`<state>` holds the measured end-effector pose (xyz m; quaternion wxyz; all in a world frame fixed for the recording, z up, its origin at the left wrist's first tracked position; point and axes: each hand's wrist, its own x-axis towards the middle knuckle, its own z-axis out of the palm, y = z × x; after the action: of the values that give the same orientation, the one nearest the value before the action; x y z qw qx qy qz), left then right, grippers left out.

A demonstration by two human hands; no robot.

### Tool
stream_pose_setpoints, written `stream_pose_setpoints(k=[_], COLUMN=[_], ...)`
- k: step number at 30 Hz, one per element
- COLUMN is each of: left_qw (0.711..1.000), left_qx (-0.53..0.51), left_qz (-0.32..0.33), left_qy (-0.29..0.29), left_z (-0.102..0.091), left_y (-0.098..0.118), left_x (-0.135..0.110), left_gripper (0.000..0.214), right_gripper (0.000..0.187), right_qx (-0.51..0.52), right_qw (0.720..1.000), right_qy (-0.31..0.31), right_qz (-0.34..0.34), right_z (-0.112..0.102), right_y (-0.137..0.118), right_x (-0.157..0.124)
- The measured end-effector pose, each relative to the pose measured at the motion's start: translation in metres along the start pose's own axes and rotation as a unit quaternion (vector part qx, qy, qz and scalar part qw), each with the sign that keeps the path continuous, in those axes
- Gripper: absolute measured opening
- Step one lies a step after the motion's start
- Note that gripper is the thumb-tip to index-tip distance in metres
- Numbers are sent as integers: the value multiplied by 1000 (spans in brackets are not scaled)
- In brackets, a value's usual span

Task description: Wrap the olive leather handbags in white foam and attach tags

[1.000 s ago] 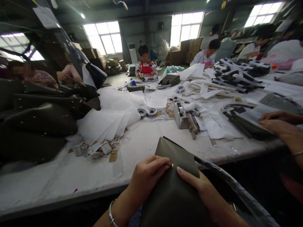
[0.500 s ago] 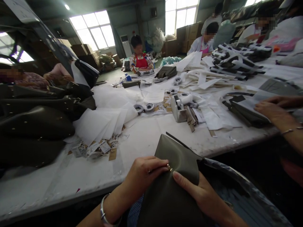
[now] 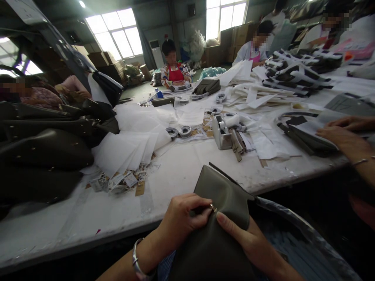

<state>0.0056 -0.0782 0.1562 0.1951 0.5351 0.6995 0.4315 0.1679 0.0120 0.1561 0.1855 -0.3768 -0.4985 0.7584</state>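
Observation:
An olive-green leather bag [image 3: 219, 246] lies tilted in front of me, its upper end near the table edge. On its face sits a small gold metal clasp [image 3: 213, 207]. My left hand [image 3: 184, 214], with a silver bangle at the wrist, pinches at the left end of this clasp with thumb and fingertips. My right hand [image 3: 246, 238] grips the bag's right side, the thumb on the face just below the clasp and the fingers hidden behind.
Dark green bags [image 3: 43, 164] are heaped at the left of the white table [image 3: 175, 171]. White sheets [image 3: 125, 152], tags, tape rolls [image 3: 185, 132] and a tape dispenser [image 3: 221, 132] lie ahead. At right, a co-worker's hands [image 3: 345, 136] work on another bag. A plastic-lined container [image 3: 304, 234] stands beside me.
My left hand's fingers have bent more at the clasp, the thumb side lower. Hands and bag appear slightly further right, as the view has shifted a little.

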Motion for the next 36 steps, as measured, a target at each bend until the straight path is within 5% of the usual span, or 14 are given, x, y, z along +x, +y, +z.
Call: stream_pose_setpoints(k=[7, 14, 23, 29, 36], left_qw=[999, 993, 997, 993, 996], left_qx=[-35, -93, -24, 69, 19], left_qz=[-28, -43, -15, 61, 3], left_qy=[9, -56, 76, 73, 83], left_z=[6, -8, 6, 8, 7], left_y=[0, 6, 3, 2, 2], left_x=[0, 3, -5, -10, -8], left_gripper=[19, 24, 8, 10, 9], right_gripper=[52, 55, 63, 57, 57], right_qx=[4, 16, 33, 1, -2], right_qw=[999, 998, 997, 998, 999], right_qy=[33, 35, 51, 47, 45], right_qz=[25, 41, 57, 36, 30], right_z=[-4, -7, -4, -4, -5], right_y=[8, 8, 9, 11, 12], right_x=[-2, 3, 2, 1, 1])
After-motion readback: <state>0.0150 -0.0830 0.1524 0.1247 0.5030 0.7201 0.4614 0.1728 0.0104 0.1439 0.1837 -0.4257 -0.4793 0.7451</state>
